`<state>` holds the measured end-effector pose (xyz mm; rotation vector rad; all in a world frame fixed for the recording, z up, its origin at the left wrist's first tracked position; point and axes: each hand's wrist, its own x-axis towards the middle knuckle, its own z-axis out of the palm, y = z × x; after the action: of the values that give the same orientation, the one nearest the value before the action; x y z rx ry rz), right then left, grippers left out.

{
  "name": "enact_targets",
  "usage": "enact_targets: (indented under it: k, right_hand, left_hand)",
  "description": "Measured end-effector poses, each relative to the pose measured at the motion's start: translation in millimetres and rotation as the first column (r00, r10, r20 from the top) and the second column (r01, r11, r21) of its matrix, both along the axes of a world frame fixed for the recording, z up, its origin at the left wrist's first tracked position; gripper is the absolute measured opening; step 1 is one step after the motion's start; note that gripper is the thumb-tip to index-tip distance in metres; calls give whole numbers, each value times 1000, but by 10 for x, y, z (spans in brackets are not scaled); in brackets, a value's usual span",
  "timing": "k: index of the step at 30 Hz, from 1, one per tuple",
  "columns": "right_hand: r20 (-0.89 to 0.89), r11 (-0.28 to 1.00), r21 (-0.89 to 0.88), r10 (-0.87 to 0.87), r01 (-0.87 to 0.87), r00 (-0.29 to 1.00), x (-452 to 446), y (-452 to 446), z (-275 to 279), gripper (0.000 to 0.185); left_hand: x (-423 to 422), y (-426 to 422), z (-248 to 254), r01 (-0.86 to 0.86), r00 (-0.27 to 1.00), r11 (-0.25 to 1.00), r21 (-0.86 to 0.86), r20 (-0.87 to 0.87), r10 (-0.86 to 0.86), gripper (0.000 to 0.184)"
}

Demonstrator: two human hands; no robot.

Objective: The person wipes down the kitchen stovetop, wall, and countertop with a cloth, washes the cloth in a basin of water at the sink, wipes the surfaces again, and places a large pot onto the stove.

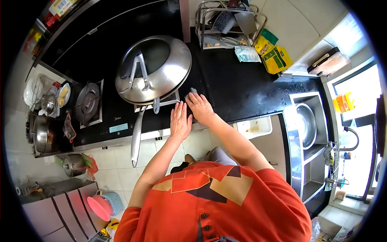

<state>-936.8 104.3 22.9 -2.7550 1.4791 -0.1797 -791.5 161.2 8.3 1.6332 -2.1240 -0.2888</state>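
Observation:
My left hand (181, 122) lies flat near the front edge of the black stove top, fingers stretched out and together, holding nothing. Just to its right, my right hand (200, 108) presses down on a small grey rag (192, 92), which sticks out beyond the fingertips; most of it is hidden. Behind and left of both hands stands a wok with a domed steel lid (177, 60) on it. The wok's long handle (138, 139) points toward me, past the counter's front edge, to the left of my left hand.
A second burner (87, 103) and a steel pot (42, 135) are at left. A knife rack (231, 24) and yellow packets (276, 59) stand at the back. To the right is a sink with a steel basin (307, 125). A white drawer or tray (254, 128) sits below the counter edge.

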Motion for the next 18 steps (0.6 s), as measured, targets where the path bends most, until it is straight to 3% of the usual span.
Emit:
enact_targets:
  k: [5, 7, 9, 14, 18]
  right_hand:
    - [31, 999, 25, -22, 21, 999, -68, -615, -94, 49]
    - [21, 999, 29, -14, 13, 1000, -132, -940, -111, 50]
    - [89, 1000, 1, 6, -7, 996, -152, -1316, -211, 46]
    - [-5, 996, -15, 86, -86, 996, -102, -2312, -209, 44]
    - [40, 987, 14, 161, -161, 986, 53, -2864, -237, 44]
  left_hand:
    - [-165, -193, -32, -48, 999, 997, 55, 23, 47, 58]
    - [-205, -187, 17, -15, 993, 999, 52, 117, 9, 58]
    - [-237, -197, 24, -32, 996, 998, 51, 84, 28, 58]
    - [-275, -245, 73, -41, 990, 994, 105, 137, 27, 62]
    - [-268, -276, 48, -60, 988, 989, 136, 148, 39, 60]
